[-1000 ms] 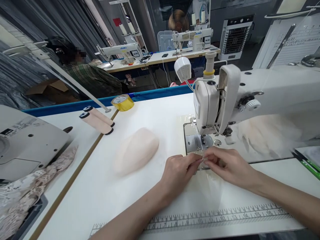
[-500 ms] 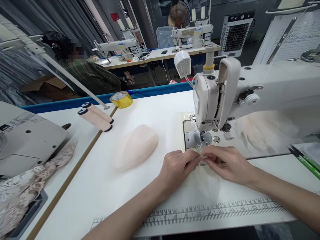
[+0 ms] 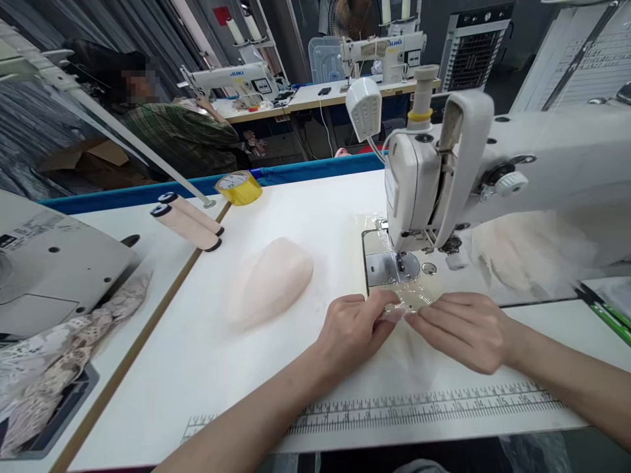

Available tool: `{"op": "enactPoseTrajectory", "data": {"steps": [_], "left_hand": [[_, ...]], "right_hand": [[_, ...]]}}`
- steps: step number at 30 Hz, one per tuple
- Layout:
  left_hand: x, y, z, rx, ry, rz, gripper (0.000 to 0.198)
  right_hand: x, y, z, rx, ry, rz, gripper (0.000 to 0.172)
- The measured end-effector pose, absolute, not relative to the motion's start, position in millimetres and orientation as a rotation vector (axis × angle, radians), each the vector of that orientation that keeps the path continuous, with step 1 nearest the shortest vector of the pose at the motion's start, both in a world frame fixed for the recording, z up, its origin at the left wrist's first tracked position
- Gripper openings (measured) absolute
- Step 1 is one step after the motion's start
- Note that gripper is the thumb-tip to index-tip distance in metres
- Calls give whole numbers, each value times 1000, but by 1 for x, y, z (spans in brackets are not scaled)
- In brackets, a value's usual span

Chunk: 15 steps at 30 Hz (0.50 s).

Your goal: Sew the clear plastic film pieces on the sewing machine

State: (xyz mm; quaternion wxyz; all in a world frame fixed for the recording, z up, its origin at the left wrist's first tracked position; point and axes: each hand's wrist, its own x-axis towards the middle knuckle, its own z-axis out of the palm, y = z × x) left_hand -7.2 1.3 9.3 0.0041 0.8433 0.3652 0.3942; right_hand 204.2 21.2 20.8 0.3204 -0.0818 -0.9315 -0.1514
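Note:
My left hand (image 3: 355, 330) and my right hand (image 3: 461, 328) meet on the white table just in front of the sewing machine's (image 3: 493, 171) needle plate (image 3: 392, 268). Both pinch a thin sheer piece of fabric (image 3: 401, 312) between fingertips; it is nearly see-through and spreads toward me over the table. The fingers of both hands are pressed together on its edge. The presser foot (image 3: 400, 263) stands a little behind the hands. A pale pink moulded cup (image 3: 271, 281) lies on the table to the left of my left hand.
Two pink thread cones (image 3: 187, 222) and a yellow tape roll (image 3: 238, 187) lie at the back left. Lace fabric (image 3: 59, 355) hangs over another machine at left. Pale fabric (image 3: 527, 253) sits under the machine arm. A printed ruler (image 3: 419, 407) runs along the near edge. Another person (image 3: 167, 131) sits beyond.
My hands have drawn slightly toward me and away from the needle plate, still pinching the sheer fabric. The view has tilted a little.

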Motion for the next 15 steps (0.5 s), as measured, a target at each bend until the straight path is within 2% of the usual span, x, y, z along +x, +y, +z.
{"op": "enactPoseTrajectory", "data": {"steps": [3, 7, 10, 13, 15], "left_hand": [[-7, 1, 7, 2680, 1110, 1223, 18], [-6, -5, 15, 2568, 1101, 1143, 10], [-5, -12, 33, 2255, 1140, 884, 11], [-3, -12, 48, 2014, 1092, 589, 10], [-1, -8, 47, 2045, 1132, 529, 9]], "right_hand": [[205, 20, 22, -185, -2462, -466, 15], [206, 14, 27, -159, -2478, -444, 21], [209, 5, 41, -390, -2526, 1, 25], [208, 2, 53, -699, -2435, 711, 17], [205, 7, 51, -858, -2340, 997, 14]]}}
